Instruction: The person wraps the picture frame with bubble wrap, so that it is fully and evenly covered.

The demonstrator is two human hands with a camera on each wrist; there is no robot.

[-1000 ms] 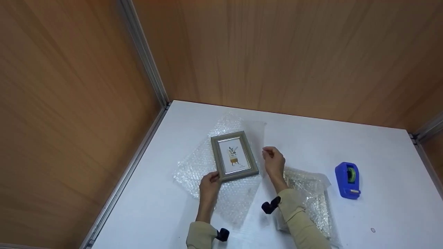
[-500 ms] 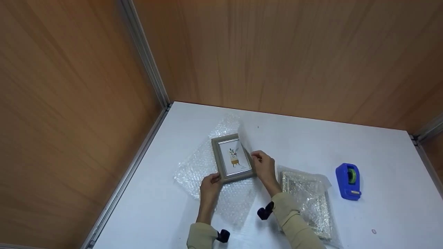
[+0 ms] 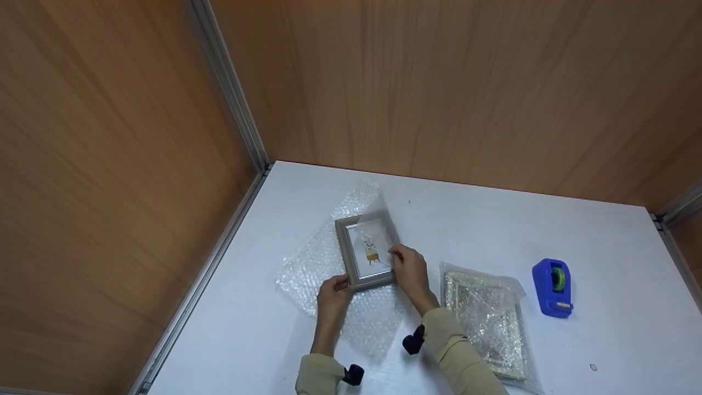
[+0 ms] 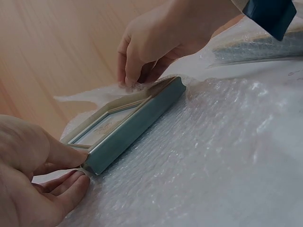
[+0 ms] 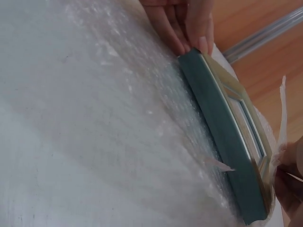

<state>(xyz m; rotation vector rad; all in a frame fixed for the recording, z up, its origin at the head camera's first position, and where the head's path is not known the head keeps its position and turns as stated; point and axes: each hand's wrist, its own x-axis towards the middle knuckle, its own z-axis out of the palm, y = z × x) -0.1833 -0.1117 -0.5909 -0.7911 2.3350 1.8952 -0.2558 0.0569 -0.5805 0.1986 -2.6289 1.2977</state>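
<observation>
A grey-brown picture frame [image 3: 343,249] with a plant print lies face up on a sheet of bubble wrap [image 3: 310,269]. My left hand [image 3: 332,299] grips its near left corner, thumb on top, as the left wrist view shows. With its fingertips my right hand [image 3: 411,271] pinches the edge of the wrap, which is folded over the right part of the frame. Through that clear flap [image 3: 375,225] the upper right of the print shows hazily. In the right wrist view the frame's side [image 5: 222,142] rests on the wrap, its far end by the right fingers.
Right of my right arm lies another frame in bubble wrap [image 3: 485,318]. A blue tape dispenser [image 3: 550,288] with green tape stands farther right on the white table [image 3: 603,247]. Wooden panels [image 3: 439,88] border the table at the back and left.
My right hand has moved left from beside the frame, drawing the wrap's right edge up and over the frame's right side. My left hand has stayed at the corner.
</observation>
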